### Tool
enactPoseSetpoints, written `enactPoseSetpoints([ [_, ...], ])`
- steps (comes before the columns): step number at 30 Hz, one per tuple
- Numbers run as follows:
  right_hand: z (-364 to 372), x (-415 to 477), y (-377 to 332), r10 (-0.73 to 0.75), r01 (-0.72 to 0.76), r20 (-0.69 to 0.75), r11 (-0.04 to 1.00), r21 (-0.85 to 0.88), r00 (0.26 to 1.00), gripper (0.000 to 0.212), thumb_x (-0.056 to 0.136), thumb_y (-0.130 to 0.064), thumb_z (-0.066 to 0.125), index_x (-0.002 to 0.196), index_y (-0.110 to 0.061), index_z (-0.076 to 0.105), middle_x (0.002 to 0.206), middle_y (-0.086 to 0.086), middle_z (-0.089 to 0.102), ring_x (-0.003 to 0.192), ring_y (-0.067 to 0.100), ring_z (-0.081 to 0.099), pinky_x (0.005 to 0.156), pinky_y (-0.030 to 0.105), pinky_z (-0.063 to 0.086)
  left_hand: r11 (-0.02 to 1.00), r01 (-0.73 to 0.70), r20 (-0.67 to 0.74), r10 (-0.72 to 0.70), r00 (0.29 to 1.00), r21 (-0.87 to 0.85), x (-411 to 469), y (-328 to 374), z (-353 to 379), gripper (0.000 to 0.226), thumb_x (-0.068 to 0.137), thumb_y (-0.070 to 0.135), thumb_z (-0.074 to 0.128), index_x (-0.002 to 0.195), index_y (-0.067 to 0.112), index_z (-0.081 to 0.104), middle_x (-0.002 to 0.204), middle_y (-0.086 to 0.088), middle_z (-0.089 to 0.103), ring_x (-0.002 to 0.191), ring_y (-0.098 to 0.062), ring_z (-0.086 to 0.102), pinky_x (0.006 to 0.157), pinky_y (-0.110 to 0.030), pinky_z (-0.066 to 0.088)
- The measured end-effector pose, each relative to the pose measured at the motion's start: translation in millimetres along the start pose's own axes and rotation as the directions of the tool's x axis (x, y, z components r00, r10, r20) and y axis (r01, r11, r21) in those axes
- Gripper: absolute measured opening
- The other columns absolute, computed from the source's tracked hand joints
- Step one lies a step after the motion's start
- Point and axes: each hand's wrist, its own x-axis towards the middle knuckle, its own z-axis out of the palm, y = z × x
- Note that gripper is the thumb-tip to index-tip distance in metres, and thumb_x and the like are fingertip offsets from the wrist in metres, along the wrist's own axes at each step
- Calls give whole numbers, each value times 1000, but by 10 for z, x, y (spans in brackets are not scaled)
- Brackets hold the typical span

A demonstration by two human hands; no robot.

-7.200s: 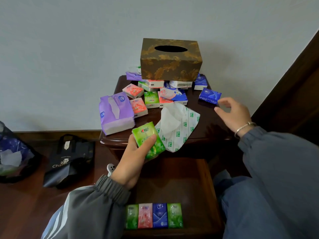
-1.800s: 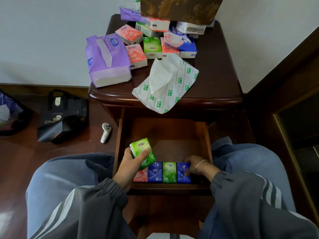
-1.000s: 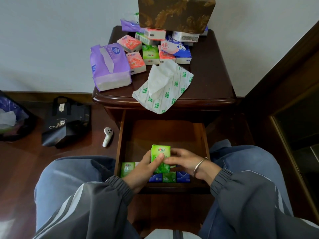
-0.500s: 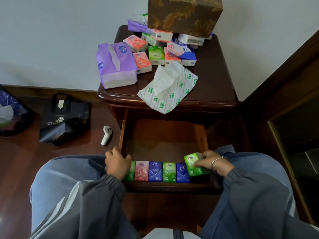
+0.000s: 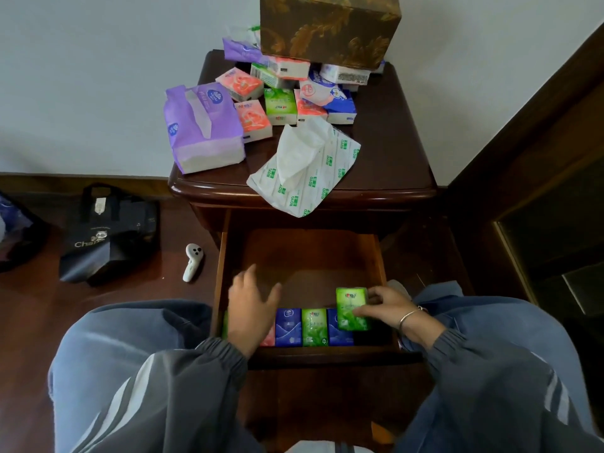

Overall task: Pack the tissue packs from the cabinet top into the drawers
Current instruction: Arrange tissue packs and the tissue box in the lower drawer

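The cabinet's top drawer (image 5: 380, 256) stands pulled out towards me. Along its front wall lies a row of small tissue packs (image 5: 313, 326) in pink, blue and green. My right hand (image 5: 382, 305) grips a green tissue pack (image 5: 351, 308) at the right end of that row, tilted over the last blue pack. My left hand (image 5: 251, 305) hovers over the row's left end with fingers apart, holding nothing and hiding the leftmost packs. On the cabinet top (image 5: 392, 152) lie several small packs (image 5: 281, 103), a purple soft pack (image 5: 202, 129) and a white-green opened pack (image 5: 307, 168).
A brown patterned tissue box (image 5: 330, 27) sits on packs at the back of the cabinet top. On the floor to the left lie a white controller (image 5: 192, 261) and a black bag (image 5: 111, 233). Dark wooden furniture (image 5: 539, 191) stands on the right. My knees flank the drawer.
My left hand has lifted off the drawer's left edge and opened over the row. My right hand has shifted the green pack slightly left, upright above the row's right end.
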Motion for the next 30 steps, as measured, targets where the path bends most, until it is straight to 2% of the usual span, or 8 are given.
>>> enactPoseSetpoints([
  [3,-3,-79,10,-53,30,95,974,226,994,33,76,-20,75,105,-23,58,100,-7,62,85,-3,60,61,6,47,947,20,384,110,917,-320,-62,372,298,71,89,45,62,147,17,33,149,-3,39,135,-17,40,109,-29,35],
  [6,-27,-101,74,-79,39,112,945,325,991,29,77,-14,74,99,-25,58,99,-5,64,86,0,62,66,8,50,940,81,600,144,787,-332,-103,589,599,66,89,42,63,143,15,37,132,2,53,117,-10,54,90,-19,48],
  [8,-64,-96,162,-83,30,136,935,353,987,34,77,-16,74,107,-21,58,107,1,66,97,10,63,84,20,53,925,123,613,135,779,-359,-85,633,731,51,90,38,64,132,13,50,119,1,64,102,-11,64,74,-14,53],
  [11,-159,-51,290,-99,60,94,934,353,991,46,76,-27,75,117,-21,56,110,-1,66,105,13,62,92,27,50,847,267,638,106,763,-459,-2,609,866,38,90,33,65,120,9,62,112,-8,71,101,-21,69,88,-33,57],
  [15,-311,122,466,-30,47,-273,997,55,961,57,75,-37,74,123,-13,55,110,3,64,103,17,59,82,22,47,752,402,585,-27,811,-523,148,561,1027,43,87,36,67,118,7,63,114,-9,71,107,-26,67,97,-44,52],
  [19,-195,289,699,146,-143,-7,962,-231,989,61,79,-42,69,128,-7,54,125,12,60,113,27,56,91,29,44,874,304,470,-101,877,-380,240,704,1250,52,86,44,66,124,9,54,119,-10,62,110,-28,62,94,-47,53],
  [26,-120,325,714,91,-86,9,967,-241,996,34,78,-42,69,87,-10,66,90,10,65,91,28,62,80,34,49,921,262,413,-128,902,-287,346,820,1451,44,90,39,63,126,16,54,117,-7,62,104,-23,63,90,-43,55],
  [30,-92,291,731,87,-86,-6,965,-249,996,36,77,-41,71,57,-22,47,65,-2,51,76,21,55,68,28,43,956,218,548,-78,833,-195,318,784,1515,25,91,30,65,109,14,61,114,-11,68,101,-26,66,93,-43,53],
])
